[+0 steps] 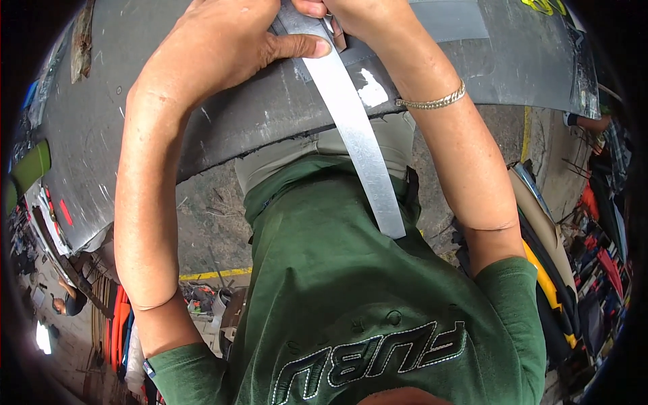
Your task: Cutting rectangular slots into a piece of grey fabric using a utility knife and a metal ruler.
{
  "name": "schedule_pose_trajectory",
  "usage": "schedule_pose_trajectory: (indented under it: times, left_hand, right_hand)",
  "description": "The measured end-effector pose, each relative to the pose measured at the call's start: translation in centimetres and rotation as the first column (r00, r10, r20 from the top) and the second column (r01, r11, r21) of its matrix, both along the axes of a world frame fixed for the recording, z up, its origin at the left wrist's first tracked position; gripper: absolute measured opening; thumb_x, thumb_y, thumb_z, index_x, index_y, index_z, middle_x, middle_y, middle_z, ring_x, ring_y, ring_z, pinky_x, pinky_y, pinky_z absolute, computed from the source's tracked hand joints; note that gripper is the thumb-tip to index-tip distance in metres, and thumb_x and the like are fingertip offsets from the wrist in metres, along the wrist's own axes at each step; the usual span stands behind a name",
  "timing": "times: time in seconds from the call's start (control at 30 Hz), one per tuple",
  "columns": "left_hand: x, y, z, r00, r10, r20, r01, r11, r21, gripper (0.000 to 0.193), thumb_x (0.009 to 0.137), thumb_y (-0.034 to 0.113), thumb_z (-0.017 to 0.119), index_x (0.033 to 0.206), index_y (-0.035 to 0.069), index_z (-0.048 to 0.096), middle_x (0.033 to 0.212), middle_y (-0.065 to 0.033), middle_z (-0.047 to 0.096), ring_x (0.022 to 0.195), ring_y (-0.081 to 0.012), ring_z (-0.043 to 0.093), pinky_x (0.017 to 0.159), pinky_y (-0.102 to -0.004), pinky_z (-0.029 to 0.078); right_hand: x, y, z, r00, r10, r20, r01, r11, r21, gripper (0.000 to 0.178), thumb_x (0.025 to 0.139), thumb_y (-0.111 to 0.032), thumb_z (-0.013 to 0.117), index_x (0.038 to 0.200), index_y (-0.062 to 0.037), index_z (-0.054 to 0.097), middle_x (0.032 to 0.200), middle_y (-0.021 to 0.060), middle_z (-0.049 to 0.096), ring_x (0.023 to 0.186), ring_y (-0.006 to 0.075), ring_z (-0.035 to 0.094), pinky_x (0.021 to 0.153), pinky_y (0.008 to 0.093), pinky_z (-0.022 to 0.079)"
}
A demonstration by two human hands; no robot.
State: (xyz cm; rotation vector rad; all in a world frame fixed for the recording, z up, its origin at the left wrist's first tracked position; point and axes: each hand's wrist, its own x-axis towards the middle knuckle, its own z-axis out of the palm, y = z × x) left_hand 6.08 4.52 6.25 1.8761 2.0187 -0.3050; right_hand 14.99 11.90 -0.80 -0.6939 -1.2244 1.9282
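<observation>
A long silver metal ruler runs from the work surface at the top, over the near edge and down in front of my green shirt. My left hand lies at the ruler's far part, its thumb pressed across the metal; its other fingers are mostly out of sight. Close by on the right is my right hand, cut off by the top edge, with its fingers curled in. A small brownish, partly shiny piece shows beneath that hand, too little visible to name. Under both hands lies a grey sheet.
The dark, scratched tabletop has a curved near edge against my body. A whitish patch marks it beside the ruler. Yellow cord lies at the far right. Rolls and sheets of material stand behind me. Another person is at the lower left.
</observation>
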Motion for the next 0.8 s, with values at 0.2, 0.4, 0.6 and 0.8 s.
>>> schedule_pose_trajectory:
  times: [0.2,0.4,0.6,0.8]
  left_hand:
    - [-0.4,-0.2,-0.2,0.995,-0.048,0.083,0.041,0.996,0.077,0.092,0.081,0.043,0.084,0.143,-0.011,0.041,0.136,-0.0252,0.050,0.127,-0.0429,0.052,0.112,-0.0457,0.042]
    - [-2.2,-1.2,-2.5,0.973,-0.132,0.189,0.083,0.966,0.247,0.095,0.081,0.044,0.084,0.144,-0.012,0.039,0.137,-0.0261,0.049,0.129,-0.0423,0.051,0.113,-0.0460,0.041]
    - [-0.9,-0.5,-1.9,0.996,-0.088,0.012,0.086,0.989,0.118,0.099,0.080,0.049,0.082,0.144,-0.014,0.040,0.138,-0.0266,0.049,0.132,-0.0408,0.050,0.115,-0.0474,0.038]
    - [0.1,0.3,0.0,1.000,-0.004,0.023,0.006,0.998,-0.063,0.094,0.081,0.050,0.081,0.142,-0.012,0.044,0.139,-0.0254,0.049,0.133,-0.0391,0.049,0.115,-0.0457,0.038]
  right_hand:
    - [-0.2,1.9,-3.5,0.908,-0.384,-0.168,0.239,0.144,0.960,0.022,0.096,-0.007,0.056,0.113,0.0063,0.053,0.085,0.0176,0.059,0.067,0.0297,0.061,0.068,0.0416,0.054]
    - [-0.2,1.5,-3.8,0.904,-0.381,-0.193,0.244,0.090,0.966,0.038,0.087,0.004,0.058,0.124,0.0079,0.052,0.108,0.0261,0.062,0.097,0.0437,0.063,0.090,0.0461,0.052]
    - [0.1,1.7,-3.9,0.889,-0.430,-0.157,0.224,0.110,0.968,0.041,0.087,0.003,0.059,0.128,0.0079,0.051,0.109,0.0271,0.063,0.101,0.0469,0.062,0.092,0.0469,0.052]
    - [-0.8,2.2,-3.8,0.931,-0.347,-0.113,0.199,0.225,0.954,0.042,0.089,0.002,0.056,0.131,0.0079,0.051,0.106,0.0279,0.063,0.099,0.0483,0.063,0.089,0.0479,0.052]
